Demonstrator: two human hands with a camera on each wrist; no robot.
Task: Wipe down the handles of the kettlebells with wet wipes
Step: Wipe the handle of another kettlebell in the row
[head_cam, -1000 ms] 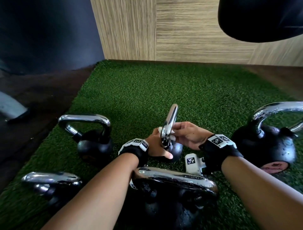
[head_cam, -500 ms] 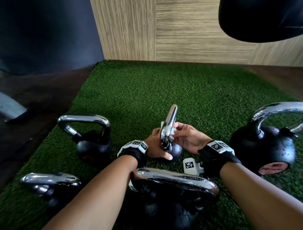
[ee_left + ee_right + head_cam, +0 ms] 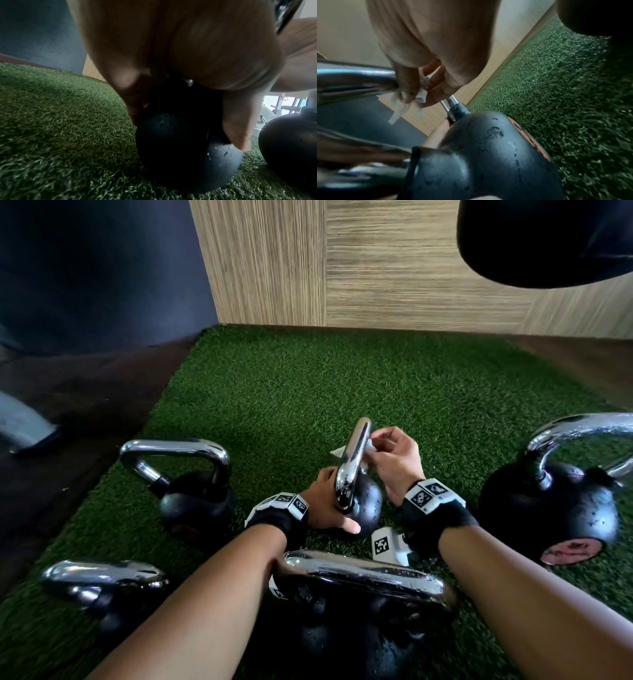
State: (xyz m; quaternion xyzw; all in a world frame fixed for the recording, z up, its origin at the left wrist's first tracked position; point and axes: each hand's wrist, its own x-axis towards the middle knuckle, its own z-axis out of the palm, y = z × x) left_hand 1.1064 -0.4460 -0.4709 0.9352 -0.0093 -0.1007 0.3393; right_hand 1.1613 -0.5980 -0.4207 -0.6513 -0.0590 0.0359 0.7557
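Note:
A small black kettlebell (image 3: 368, 501) with a chrome handle (image 3: 354, 460) stands mid-turf, seen edge-on. My left hand (image 3: 325, 505) grips its ball at the handle's base, fingers and thumb curled round it; the left wrist view shows that ball (image 3: 180, 142) under my fingers. My right hand (image 3: 394, 453) pinches a white wet wipe (image 3: 368, 445) against the handle's upper far part. In the right wrist view the wipe (image 3: 406, 102) hangs crumpled from my fingertips beside the chrome handle (image 3: 351, 81) and black ball (image 3: 488, 148).
Several more chrome-handled kettlebells stand around: one at left (image 3: 191, 491), one at lower left (image 3: 102, 583), one close in front of me (image 3: 359, 594), a large one at right (image 3: 555, 508). Green turf (image 3: 308, 392) runs back to a wooden wall (image 3: 376, 261). A dark bag (image 3: 548, 241) hangs top right.
My right hand has slid the wipe upward along the handle, from near its lower part to near the top. The left hand keeps its hold on the ball.

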